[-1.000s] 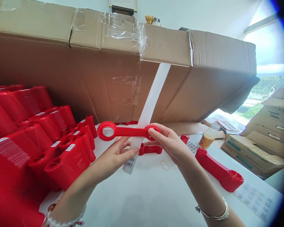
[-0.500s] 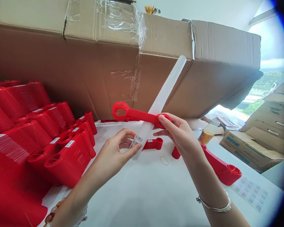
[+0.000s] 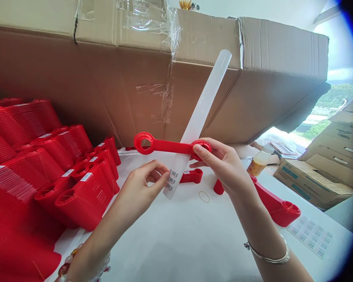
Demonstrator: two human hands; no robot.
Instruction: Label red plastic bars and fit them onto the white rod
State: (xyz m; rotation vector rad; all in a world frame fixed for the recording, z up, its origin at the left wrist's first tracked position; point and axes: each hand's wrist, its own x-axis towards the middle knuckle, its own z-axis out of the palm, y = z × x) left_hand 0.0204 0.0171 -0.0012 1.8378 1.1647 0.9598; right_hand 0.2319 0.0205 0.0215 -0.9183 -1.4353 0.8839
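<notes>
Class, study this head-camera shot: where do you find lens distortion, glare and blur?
Head view: the wide lens bows the cardboard carton; clear packing tape glints; the window is overexposed; red ribbed crates blur toward the lower-left corner; a dark blue-fringed rim closes the right side.

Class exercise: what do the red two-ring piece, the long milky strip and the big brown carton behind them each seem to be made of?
The red two-ring piece looks like moulded plastic: even glossy colour, smooth rounded edges. The long milky strip looks like frosted translucent plastic, letting light through; silicone is possible. The big brown carton looks like corrugated cardboard: matte, with creased flaps and tape.
</notes>
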